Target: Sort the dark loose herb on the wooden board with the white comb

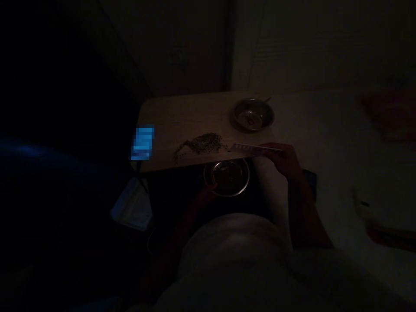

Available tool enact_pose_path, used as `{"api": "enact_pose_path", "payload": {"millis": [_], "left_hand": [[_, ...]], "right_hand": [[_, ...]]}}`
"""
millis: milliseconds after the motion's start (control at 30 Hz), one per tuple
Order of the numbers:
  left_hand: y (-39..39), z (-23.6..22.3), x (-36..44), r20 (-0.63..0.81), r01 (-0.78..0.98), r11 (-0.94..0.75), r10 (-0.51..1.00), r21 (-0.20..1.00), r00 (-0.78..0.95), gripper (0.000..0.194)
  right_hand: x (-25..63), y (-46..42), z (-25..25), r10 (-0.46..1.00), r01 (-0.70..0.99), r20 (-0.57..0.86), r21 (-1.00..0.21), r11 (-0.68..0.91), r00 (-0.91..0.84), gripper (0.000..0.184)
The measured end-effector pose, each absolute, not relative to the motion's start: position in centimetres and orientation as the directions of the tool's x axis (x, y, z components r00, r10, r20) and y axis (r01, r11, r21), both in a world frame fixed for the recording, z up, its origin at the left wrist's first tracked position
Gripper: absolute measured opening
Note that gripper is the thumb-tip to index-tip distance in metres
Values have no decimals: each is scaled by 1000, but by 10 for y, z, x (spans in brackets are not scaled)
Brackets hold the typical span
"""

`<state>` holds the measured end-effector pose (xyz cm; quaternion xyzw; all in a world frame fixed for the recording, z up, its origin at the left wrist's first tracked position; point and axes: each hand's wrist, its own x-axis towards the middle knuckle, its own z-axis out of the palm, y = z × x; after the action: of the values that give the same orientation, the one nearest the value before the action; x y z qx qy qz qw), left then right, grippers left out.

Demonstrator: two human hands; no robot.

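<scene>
The scene is very dark. My left hand [210,190] grips the left rim of a round metal bowl [230,190], held just below the table's front edge. Small bits lie in the bowl, too dim to name. Over that edge, my right hand [286,157] is closed on a thin flat strip [248,148] with a row of pale marks, its kind unclear. The strip's far end points left, close to a scattered pile of small dark grains [208,143] on the wooden table [175,115].
A second metal bowl [255,115], with a thin handle sticking out, stands at the table's back right. A blurred glowing blue screen [142,142] is at the left edge. A pale box-like object [134,206] sits lower left, a dark flat object [310,184] on the right.
</scene>
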<state>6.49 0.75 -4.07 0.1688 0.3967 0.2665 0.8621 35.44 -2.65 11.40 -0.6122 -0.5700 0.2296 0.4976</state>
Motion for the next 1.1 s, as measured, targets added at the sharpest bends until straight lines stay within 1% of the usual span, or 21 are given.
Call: {"api": "enact_pose_path", "payload": {"millis": [200,367,600,700,800,967,1100], "left_hand": [[7,-40,65,-559,-339,806,584,484,589,47],[7,-36,66,-611,-333,811,583,482,535,44],[7,-36,67,-615,-324,814,578,482,537,42],[6,-35,67,-598,-336,802,593,493,539,47],[5,-32,67,-589,-341,793,605,505,535,51],[6,-32,68,-573,-344,795,601,500,557,50],[6,-32,67,-571,-330,802,590,498,570,45]], "right_hand": [[358,-29,114,931,486,281,-863,139,233,22],[357,-29,115,939,500,271,-856,135,212,23],[350,-26,115,934,483,275,-865,136,229,21],[347,-25,115,940,462,259,-877,132,221,21],[345,-24,114,950,439,245,-888,140,192,21],[345,-25,116,967,423,217,-895,140,138,21],[345,-28,119,976,399,186,-909,125,117,22]]}}
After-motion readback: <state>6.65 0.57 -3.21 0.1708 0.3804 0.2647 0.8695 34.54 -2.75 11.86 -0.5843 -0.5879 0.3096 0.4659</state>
